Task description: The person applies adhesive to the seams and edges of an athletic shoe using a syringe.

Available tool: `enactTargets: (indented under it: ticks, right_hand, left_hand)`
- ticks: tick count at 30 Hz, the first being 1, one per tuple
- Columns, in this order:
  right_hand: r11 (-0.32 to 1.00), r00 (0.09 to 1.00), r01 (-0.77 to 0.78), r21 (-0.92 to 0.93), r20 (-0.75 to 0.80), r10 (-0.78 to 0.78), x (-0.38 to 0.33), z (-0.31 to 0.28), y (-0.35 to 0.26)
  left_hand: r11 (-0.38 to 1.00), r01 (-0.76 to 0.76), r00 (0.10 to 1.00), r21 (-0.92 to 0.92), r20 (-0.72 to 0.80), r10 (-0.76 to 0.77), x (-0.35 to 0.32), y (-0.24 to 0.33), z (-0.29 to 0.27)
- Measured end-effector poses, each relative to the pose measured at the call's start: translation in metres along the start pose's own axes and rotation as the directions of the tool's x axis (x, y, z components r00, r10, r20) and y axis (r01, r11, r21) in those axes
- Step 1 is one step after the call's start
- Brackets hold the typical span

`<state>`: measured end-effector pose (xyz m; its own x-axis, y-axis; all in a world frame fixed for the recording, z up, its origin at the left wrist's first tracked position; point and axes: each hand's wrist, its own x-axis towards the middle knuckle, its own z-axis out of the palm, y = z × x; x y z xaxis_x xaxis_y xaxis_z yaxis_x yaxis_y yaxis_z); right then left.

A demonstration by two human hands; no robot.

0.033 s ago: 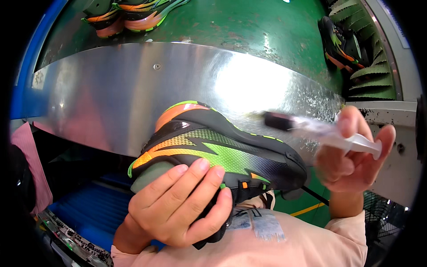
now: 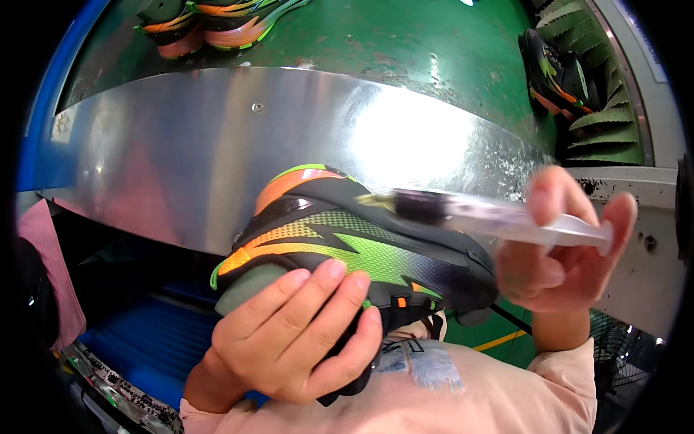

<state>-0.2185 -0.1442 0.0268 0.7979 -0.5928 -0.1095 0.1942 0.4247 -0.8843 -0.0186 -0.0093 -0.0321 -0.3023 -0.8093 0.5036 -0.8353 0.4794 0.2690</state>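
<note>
Basically no change from the earlier frame. Left hand [image 2: 296,336] still clamps the shoe [image 2: 347,246] from below, fingers wrapped over its side, shoe held sideways in front of the metal panel [image 2: 181,152]. Right hand [image 2: 560,249] still pinches the clear brush [image 2: 491,217], dark tip resting on the shoe's upper edge. More shoes [image 2: 210,22] sit on the green conveyor [image 2: 405,36].

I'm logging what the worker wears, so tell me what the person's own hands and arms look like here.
Both hands are bare, with no gloves, rings or watch in view: the left hand and the right hand. The forearms are bare too, as far as they show. Pale peach sleeves begin at the lower edge, with a grey-blue printed patch on the fabric.
</note>
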Motion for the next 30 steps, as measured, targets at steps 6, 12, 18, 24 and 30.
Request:
enactTargets:
  ticks: [6,12,18,24,30]
  right_hand:
    - [0.981,0.982,-0.190,-0.036,-0.019,0.190,0.002,-0.008,-0.001]
    - [0.969,0.968,-0.248,0.004,-0.045,0.248,-0.002,-0.010,-0.004]
    - [0.923,0.969,-0.239,-0.301,-0.015,0.246,-0.007,0.000,-0.014]
    - [0.911,0.967,-0.251,-0.326,-0.114,0.226,-0.024,0.010,-0.013]
    - [0.945,0.937,-0.322,-0.050,-0.162,0.310,-0.051,0.002,-0.011]
  left_hand:
    - [0.995,-0.095,0.993,0.016,-0.065,0.096,0.003,0.029,0.017]
    - [0.996,-0.089,0.994,-0.012,-0.059,0.088,0.005,0.040,0.017]
    - [0.996,-0.082,0.995,-0.024,-0.060,0.080,0.004,0.043,0.017]
    - [0.997,-0.079,0.997,-0.026,-0.011,0.079,0.000,0.040,0.010]
    - [0.995,-0.096,0.995,-0.004,-0.013,0.096,-0.008,0.032,0.005]
